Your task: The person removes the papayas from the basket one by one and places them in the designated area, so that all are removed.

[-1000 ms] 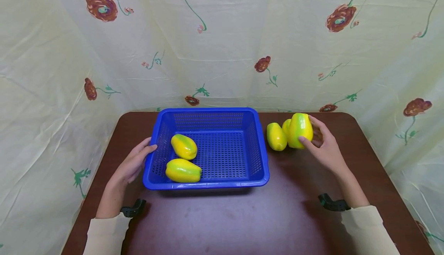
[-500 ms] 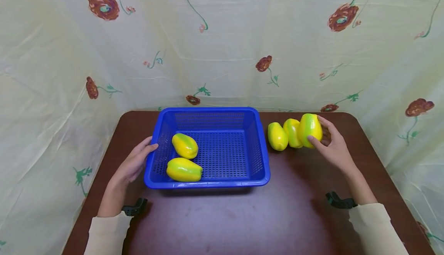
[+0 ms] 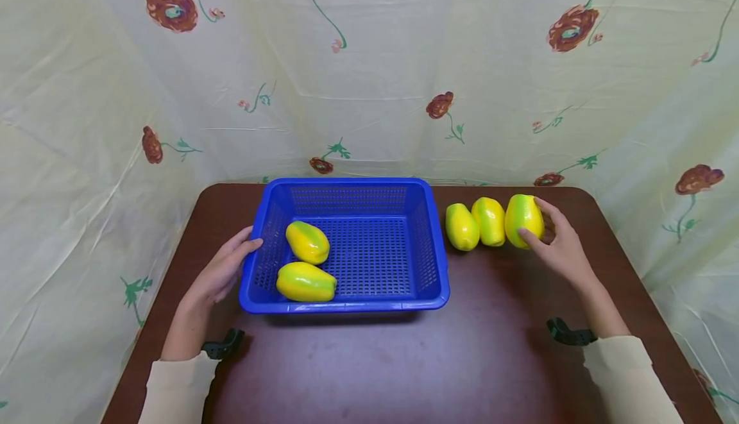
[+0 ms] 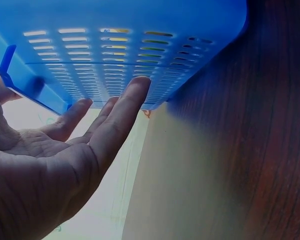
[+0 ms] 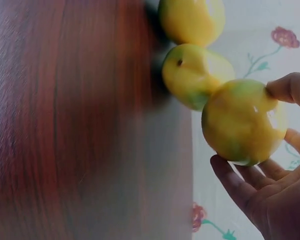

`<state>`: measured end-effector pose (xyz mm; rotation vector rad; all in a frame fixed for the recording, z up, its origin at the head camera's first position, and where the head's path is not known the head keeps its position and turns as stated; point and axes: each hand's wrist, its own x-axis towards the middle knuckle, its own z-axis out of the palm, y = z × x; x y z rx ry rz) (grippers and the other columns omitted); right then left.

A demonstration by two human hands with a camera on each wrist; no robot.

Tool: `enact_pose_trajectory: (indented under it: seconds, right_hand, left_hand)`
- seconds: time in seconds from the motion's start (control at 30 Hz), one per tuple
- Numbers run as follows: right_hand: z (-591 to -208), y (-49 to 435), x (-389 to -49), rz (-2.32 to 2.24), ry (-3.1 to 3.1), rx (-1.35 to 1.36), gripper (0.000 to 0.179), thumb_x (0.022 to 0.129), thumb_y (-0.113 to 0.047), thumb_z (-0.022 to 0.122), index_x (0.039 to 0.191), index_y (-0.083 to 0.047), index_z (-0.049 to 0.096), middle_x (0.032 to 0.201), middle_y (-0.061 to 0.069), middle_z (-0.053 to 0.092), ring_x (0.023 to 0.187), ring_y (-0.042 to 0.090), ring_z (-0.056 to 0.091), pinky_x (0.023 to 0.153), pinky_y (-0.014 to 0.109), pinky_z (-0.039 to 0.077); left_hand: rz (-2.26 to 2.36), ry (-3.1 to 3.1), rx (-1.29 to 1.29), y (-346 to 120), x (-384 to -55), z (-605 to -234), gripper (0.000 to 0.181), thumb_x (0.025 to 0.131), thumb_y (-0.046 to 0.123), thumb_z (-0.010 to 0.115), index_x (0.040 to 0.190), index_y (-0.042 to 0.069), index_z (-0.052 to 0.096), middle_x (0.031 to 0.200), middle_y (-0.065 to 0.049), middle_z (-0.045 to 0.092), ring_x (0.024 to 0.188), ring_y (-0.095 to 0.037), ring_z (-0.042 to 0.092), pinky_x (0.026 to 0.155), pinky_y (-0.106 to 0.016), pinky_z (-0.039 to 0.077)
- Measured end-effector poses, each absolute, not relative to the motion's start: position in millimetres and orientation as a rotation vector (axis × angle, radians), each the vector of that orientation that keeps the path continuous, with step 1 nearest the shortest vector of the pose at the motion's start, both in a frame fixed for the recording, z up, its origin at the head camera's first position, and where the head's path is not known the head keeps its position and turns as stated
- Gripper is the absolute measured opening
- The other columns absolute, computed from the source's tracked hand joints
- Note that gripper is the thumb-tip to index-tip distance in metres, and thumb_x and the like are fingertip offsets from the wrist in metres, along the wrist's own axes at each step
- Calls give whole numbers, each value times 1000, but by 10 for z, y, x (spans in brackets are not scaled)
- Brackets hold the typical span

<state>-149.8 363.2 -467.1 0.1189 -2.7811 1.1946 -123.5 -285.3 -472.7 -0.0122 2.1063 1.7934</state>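
Observation:
A blue plastic basket (image 3: 369, 307) with slotted walls stands on the table. Two yellow-green papayas lie at its left side, one papaya (image 3: 308, 242) behind the other papaya (image 3: 306, 281). My left hand (image 3: 222, 270) holds the basket's left rim, thumb over the edge; in the left wrist view its fingers (image 4: 122, 107) extend along the outer wall. To the right of the basket, my right hand (image 3: 562, 247) grips a papaya (image 3: 523, 221) between thumb and fingers, also seen in the right wrist view as a round papaya (image 5: 242, 122). Whether it touches the table is unclear.
Two more papayas stand in a row between the basket and the held one: a left papaya (image 3: 461, 227) and a middle papaya (image 3: 489, 221). The dark brown table (image 3: 369, 366) ends at a flowered curtain (image 3: 369, 90) behind.
My right hand has moved right with its papaya, away from in front of the middle one, and slightly down. That middle papaya is now fully visible. The left hand and basket stay put.

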Motion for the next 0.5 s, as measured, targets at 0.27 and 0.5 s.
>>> enact_pose_trajectory:
  seconds: [0.27,0.5]
  right_hand:
    - [-4745,3690,-1517,1122,-2867,55,79,104,-31,68,166,-6,27,153,35,42,123,50,53,74,-3,38]
    - [-4800,3727,-1567,1018,-2939,30,79,104,-34,67,165,-3,28,154,36,43,125,50,51,89,33,51]
  left_hand:
    - [1797,2106,-14,-2860,-1227,-4726,69,113,43,45,167,7,21,148,-23,53,109,-12,73,92,-35,64]
    - [1792,2106,-1,-2852,-1237,-4727,69,114,42,44,167,6,20,152,-29,49,109,-12,74,92,-38,65]
